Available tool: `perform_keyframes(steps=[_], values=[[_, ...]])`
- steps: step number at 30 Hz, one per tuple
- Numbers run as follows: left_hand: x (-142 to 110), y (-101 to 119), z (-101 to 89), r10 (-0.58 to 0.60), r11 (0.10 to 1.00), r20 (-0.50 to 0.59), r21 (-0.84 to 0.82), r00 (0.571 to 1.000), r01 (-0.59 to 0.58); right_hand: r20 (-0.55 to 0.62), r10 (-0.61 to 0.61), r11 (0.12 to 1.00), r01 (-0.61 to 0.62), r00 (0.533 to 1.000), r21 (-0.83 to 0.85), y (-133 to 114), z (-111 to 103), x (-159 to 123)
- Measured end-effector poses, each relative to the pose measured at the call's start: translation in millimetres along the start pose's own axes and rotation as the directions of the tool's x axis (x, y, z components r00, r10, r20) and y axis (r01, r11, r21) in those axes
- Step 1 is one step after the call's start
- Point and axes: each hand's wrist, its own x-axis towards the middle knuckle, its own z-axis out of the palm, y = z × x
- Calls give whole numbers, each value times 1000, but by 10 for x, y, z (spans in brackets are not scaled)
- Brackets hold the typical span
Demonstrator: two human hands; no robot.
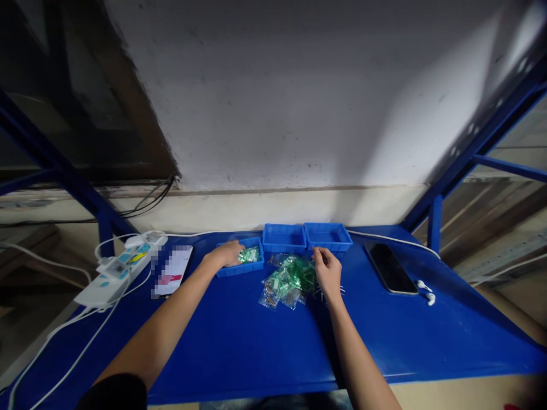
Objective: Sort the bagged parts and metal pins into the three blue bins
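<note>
My left hand reaches into the left blue bin, its curled fingers at the small green pieces inside. Whatever those fingers grip is hidden. My right hand is closed in a pinch near the front of the right blue bin; anything between thumb and finger is too small to name. Beside it lies a heap of clear plastic bags, with green pieces and some brownish metal-looking pins in them. Several thin silvery pieces lie partly hidden behind my right wrist.
A middle blue bin stands by the wall. To the right lie a dark phone and white earbuds. On the left are another phone and a white power strip with cables. Blue frame posts flank the blue table.
</note>
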Motion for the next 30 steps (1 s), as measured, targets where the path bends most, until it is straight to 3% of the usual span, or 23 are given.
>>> perform_keyframes(steps=[7, 22, 30], values=[[2, -50, -3, 24, 999, 87, 30, 996, -27, 9, -3, 1000, 3, 1000, -17, -12, 1, -19], [-11, -97, 268, -14, 986, -57, -166, 998, 5, 21, -32, 998, 33, 999, -49, 17, 49, -67], [-24, -105, 232, 5, 973, -54, -231, 999, -17, 54, -28, 998, 30, 998, -48, -10, 71, -103]])
